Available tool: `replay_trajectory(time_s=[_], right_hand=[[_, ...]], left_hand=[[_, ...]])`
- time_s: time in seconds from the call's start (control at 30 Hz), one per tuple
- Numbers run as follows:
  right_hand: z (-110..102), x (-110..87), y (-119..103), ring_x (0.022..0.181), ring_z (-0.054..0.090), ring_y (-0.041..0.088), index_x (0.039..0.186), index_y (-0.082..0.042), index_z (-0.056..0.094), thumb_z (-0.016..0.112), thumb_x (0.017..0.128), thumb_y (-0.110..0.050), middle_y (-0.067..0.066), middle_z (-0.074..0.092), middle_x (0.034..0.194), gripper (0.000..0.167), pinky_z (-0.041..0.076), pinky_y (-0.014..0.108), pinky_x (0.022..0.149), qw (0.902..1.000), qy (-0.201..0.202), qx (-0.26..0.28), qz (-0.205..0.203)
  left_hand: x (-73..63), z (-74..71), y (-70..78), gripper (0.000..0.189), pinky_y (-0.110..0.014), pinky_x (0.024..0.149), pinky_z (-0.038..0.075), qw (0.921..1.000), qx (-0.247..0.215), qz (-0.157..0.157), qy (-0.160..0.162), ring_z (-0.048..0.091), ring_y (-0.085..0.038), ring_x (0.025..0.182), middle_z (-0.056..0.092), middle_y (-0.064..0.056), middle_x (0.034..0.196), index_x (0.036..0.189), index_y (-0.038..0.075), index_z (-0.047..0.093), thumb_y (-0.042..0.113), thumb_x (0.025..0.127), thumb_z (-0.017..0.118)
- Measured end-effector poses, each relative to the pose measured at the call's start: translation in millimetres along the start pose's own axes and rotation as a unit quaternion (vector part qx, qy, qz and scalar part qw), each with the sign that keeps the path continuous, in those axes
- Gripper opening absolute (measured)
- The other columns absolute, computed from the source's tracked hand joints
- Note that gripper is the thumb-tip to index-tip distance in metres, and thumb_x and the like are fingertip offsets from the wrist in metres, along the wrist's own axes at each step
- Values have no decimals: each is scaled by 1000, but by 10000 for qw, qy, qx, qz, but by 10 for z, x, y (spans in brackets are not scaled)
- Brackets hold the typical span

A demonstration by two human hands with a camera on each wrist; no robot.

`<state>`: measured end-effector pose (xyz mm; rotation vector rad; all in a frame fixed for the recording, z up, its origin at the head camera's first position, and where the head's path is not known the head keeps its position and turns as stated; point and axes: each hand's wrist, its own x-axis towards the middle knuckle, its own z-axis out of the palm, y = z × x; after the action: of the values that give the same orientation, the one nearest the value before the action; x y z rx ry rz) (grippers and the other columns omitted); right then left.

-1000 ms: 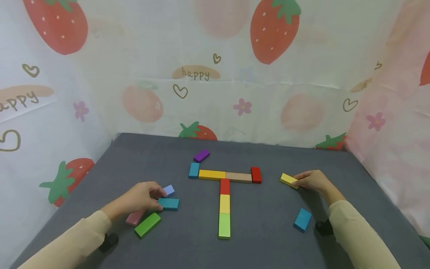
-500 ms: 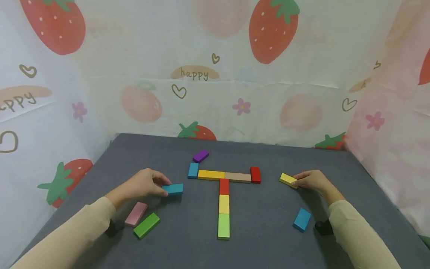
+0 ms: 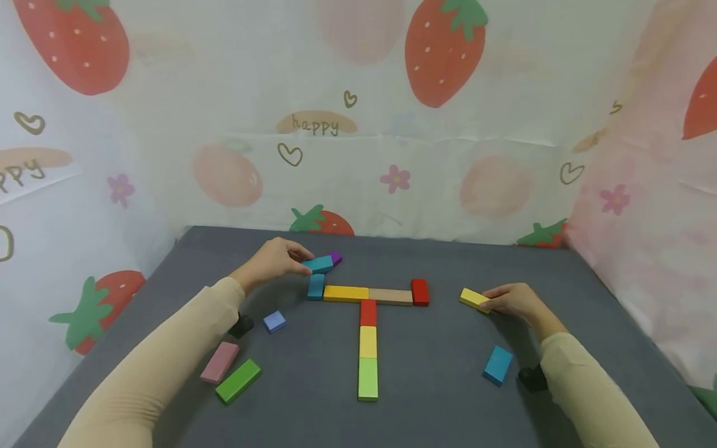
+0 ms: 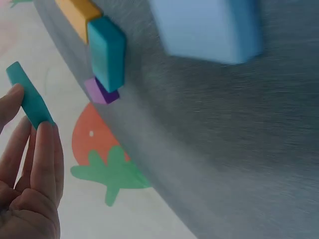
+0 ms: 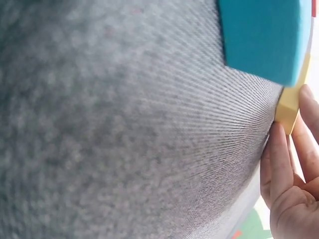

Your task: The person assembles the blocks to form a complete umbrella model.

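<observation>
My left hand [image 3: 276, 261] pinches a teal block [image 3: 319, 264] between thumb and fingers, held above the far end of the block layout. In the head view it partly covers the purple block [image 3: 336, 257] behind it. Just below it lies a blue block [image 3: 316, 287], first in a row with an orange-yellow block [image 3: 346, 294], a tan block [image 3: 390, 297] and an upright-turned red block [image 3: 420, 292]. My right hand [image 3: 514, 303] pinches a yellow block [image 3: 473, 299] at its near end, low at the table on the right. The left wrist view shows the teal block [image 4: 30, 97] at the fingertips.
A stem of red [image 3: 368, 312], yellow [image 3: 368, 342] and light green [image 3: 368, 378] blocks runs down from the row. Periwinkle [image 3: 274, 322], pink [image 3: 220, 362] and green [image 3: 238, 381] blocks lie left; a blue block [image 3: 497, 365] lies right. Printed cloth walls surround the grey table [image 3: 431, 404].
My left hand has lifted the teal block from beside the periwinkle block and carried it forward and right, to the purple block. My right hand stays on the yellow block.
</observation>
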<state>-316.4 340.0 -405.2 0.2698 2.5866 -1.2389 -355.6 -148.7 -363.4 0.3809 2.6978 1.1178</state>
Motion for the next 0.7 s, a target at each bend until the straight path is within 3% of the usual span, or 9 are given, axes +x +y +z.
replay_trajectory(time_s=[0.37, 0.53, 0.7], right_hand=[[-11, 54, -47, 92, 62, 15, 118, 6, 69, 80, 84, -17, 29, 60, 132, 43, 53, 23, 73, 9988, -23, -494, 57], [-23, 48, -50, 92, 62, 15, 119, 6, 68, 79, 85, -16, 29, 59, 132, 42, 53, 24, 72, 9987, -8, -505, 90], [-24, 38, -59, 91, 62, 15, 118, 6, 69, 80, 84, -17, 28, 60, 131, 42, 53, 24, 73, 9987, 22, -490, 131]], left_hand=[[497, 64, 117, 40, -47, 104, 47, 9995, -219, -18, 227, 56, -32, 121, 65, -14, 130, 125, 7, 68, 21, 88, 75], [683, 151, 182, 38, -47, 104, 48, 9993, -233, 39, 294, 57, -32, 121, 67, -14, 128, 122, 6, 69, 18, 86, 76], [847, 281, 214, 37, -46, 105, 48, 9996, -148, 86, 242, 55, -33, 127, 60, -15, 139, 123, 5, 69, 15, 87, 75]])
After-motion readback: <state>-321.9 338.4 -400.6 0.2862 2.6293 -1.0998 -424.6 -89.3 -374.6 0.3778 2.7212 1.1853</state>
